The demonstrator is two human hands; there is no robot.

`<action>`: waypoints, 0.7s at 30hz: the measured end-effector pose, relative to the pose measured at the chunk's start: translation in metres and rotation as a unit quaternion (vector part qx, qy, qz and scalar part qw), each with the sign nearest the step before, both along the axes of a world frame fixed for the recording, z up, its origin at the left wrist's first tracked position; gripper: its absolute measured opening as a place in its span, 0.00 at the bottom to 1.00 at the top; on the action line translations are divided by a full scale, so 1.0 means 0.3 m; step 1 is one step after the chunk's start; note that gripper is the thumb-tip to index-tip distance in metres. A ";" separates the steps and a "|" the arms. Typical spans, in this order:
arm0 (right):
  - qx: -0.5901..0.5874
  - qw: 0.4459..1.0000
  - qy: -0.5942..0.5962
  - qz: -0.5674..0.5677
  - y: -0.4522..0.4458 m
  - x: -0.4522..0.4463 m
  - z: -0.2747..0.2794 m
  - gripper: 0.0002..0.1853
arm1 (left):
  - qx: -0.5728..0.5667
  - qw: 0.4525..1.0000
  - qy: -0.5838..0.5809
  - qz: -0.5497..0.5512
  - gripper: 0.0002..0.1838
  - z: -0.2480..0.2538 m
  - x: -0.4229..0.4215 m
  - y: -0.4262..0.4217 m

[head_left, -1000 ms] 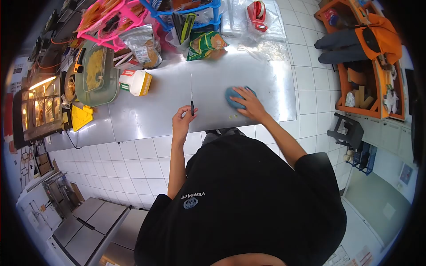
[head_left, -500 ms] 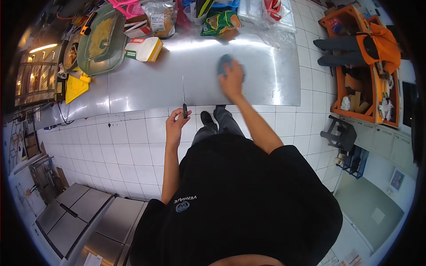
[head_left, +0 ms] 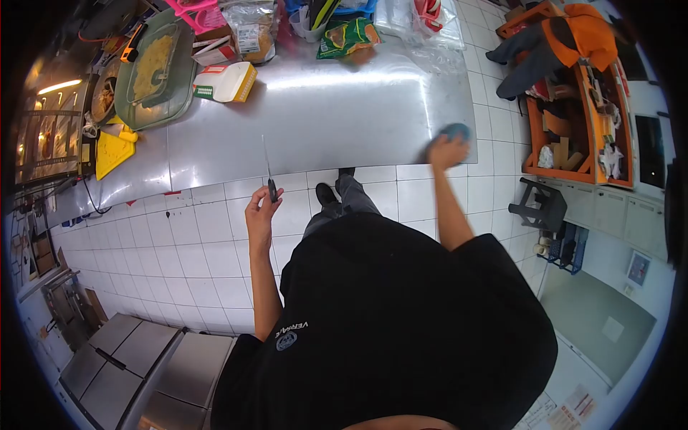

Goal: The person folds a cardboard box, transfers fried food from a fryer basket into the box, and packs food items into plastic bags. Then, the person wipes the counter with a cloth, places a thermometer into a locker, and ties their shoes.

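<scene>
My left hand (head_left: 262,209) pinches the black handle of a thin-bladed knife (head_left: 271,189) in front of the counter edge. Its narrow blade points away from me, over the steel. My right hand (head_left: 448,152) presses a blue-green cloth (head_left: 456,132) onto the steel counter (head_left: 337,118), close to its right front corner. The fingers are partly blurred and lie over the cloth. A white, yellow and green carton (head_left: 231,82) sits on the counter beyond the knife.
At the back are a green plastic packet (head_left: 349,39), a bag of bread (head_left: 251,32) and clear plastic bags (head_left: 423,25). To the left stand a lidded green tub (head_left: 154,79) and a yellow dustpan-like scoop (head_left: 115,147). A person in orange (head_left: 580,36) bends by an orange cabinet (head_left: 595,143).
My right hand has swept the cloth rightward across the counter to its corner. The knife in my left hand has shifted slightly left and nearer me. The person in orange has moved their legs.
</scene>
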State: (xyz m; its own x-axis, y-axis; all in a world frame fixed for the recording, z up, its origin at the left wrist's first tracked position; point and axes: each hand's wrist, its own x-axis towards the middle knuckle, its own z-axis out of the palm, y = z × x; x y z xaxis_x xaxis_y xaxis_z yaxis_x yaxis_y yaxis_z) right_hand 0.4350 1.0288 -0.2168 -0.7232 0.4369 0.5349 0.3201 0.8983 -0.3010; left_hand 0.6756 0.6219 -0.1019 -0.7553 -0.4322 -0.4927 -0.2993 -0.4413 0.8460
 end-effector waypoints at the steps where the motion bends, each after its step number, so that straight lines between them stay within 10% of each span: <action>1: -0.040 0.992 -0.070 0.095 -0.160 0.056 0.057 0.26 | 0.001 1.000 -0.001 -0.005 0.09 -0.004 -0.005 -0.007; 4: -0.122 0.922 -0.106 0.352 -0.587 0.255 0.112 0.30 | 0.023 1.000 -0.006 -0.006 0.10 -0.013 -0.023 0.001; 7: -0.207 0.733 -0.249 0.599 -0.710 0.335 0.174 0.31 | 0.029 0.999 0.025 -0.033 0.09 0.006 -0.115 -0.014; 10: -0.443 0.683 -0.287 0.504 -0.591 0.257 0.254 0.30 | 0.019 0.998 0.061 -0.013 0.09 0.026 -0.140 -0.023; 21: -0.325 0.886 -0.126 0.306 -0.067 -0.084 0.807 0.13 | 0.024 1.000 0.015 -0.001 0.11 -0.027 -0.147 -0.033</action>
State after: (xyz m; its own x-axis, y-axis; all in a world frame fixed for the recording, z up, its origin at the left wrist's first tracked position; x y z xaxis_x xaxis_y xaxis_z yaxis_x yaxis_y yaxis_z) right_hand 0.4100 1.0087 0.0254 -0.9917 0.0777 0.1020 -0.0369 0.5892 -0.8071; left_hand 0.6314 0.6119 -0.1101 -0.7710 -0.4063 -0.4904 -0.2754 -0.4816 0.8320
